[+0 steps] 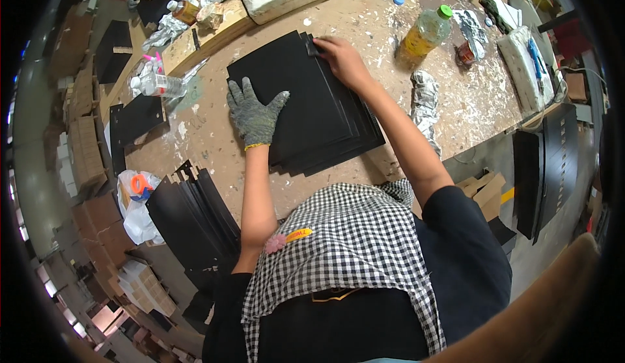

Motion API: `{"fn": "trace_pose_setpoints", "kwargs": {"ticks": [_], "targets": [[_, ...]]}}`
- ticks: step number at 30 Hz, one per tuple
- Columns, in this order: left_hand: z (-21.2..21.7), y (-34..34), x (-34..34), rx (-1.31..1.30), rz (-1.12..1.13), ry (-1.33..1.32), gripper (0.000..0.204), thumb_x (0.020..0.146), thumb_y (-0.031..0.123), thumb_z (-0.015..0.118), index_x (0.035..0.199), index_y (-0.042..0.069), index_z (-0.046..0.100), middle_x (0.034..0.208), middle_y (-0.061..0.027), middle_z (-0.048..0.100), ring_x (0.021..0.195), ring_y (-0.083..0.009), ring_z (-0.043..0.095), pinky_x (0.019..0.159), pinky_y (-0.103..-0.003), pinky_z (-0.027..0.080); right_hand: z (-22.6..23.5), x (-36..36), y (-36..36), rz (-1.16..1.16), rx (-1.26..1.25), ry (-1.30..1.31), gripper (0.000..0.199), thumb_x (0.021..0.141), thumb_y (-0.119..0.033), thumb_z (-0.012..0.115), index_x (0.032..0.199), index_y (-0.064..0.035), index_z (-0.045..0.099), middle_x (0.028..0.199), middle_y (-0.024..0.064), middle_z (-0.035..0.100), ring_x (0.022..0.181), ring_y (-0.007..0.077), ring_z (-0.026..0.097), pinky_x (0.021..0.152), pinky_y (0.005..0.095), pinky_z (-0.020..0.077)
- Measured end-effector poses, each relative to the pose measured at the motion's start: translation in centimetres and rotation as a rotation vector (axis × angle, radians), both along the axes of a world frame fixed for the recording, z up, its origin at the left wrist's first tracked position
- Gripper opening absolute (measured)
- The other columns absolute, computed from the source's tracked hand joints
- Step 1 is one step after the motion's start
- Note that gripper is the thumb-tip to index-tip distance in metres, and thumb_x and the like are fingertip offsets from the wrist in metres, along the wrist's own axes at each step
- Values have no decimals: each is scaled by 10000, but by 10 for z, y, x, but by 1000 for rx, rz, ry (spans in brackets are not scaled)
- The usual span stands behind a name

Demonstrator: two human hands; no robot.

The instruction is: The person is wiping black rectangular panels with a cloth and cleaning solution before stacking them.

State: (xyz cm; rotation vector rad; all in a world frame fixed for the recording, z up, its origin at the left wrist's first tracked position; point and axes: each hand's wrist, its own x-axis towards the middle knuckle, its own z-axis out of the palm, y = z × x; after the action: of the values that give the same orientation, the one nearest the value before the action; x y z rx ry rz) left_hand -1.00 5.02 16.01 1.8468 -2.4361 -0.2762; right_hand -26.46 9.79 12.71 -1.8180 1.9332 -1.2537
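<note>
A stack of flat black panels point(306, 103) lies on the worn workbench in front of me, with its edges slightly uneven. My left hand point(254, 116), in a grey knitted glove with a yellow cuff, rests flat on the left part of the top panel, fingers spread. At the far right corner of the stack is my bare right hand point(338, 60), its fingers pinched together. A small dark shiny piece point(311, 49) shows at those fingertips; I cannot tell what it is.
Right of the stack are crumpled foil point(425, 106), a green-capped bottle point(424, 36), an open can point(467, 53) and a foam block point(526, 67). A wooden board point(208, 34) lies at the back left. More black panels point(195, 213) stand at my left, near a plastic bag point(140, 220).
</note>
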Motion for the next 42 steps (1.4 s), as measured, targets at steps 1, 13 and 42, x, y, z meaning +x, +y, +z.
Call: {"fn": "trace_pose_setpoints", "kwargs": {"ticks": [1, 13, 42], "targets": [[2, 0, -1, 21, 6, -8, 1120, 734, 754, 687, 1530, 42, 348, 1607, -249, 243, 1470, -432, 258, 1187, -511, 272, -4, -6, -16, 1, -3, -4, 371, 844, 7, 650, 1213, -33, 665, 1218, 174, 653, 1117, 388, 608, 958, 422, 501], [-5, -1, 3, 10, 1, -16, 1172, 704, 808, 654, 1534, 41, 343, 1610, -251, 234, 1473, -437, 248, 1189, -517, 263, -9, -14, 28, 30, 90, -70, 358, 867, -38, 664, 1223, -72, 677, 1218, 159, 662, 1066, 381, 641, 905, 411, 531], [-3, 1, -2, 7, -9, -38, 1071, 764, 717, 694, 1519, 32, 366, 1604, -263, 233, 1481, -427, 235, 1213, -484, 235, -36, -37, -5, -6, 49, 24, 394, 878, 6, 642, 1267, -55, 647, 1236, 168, 650, 1101, 374, 623, 946, 423, 516]]}}
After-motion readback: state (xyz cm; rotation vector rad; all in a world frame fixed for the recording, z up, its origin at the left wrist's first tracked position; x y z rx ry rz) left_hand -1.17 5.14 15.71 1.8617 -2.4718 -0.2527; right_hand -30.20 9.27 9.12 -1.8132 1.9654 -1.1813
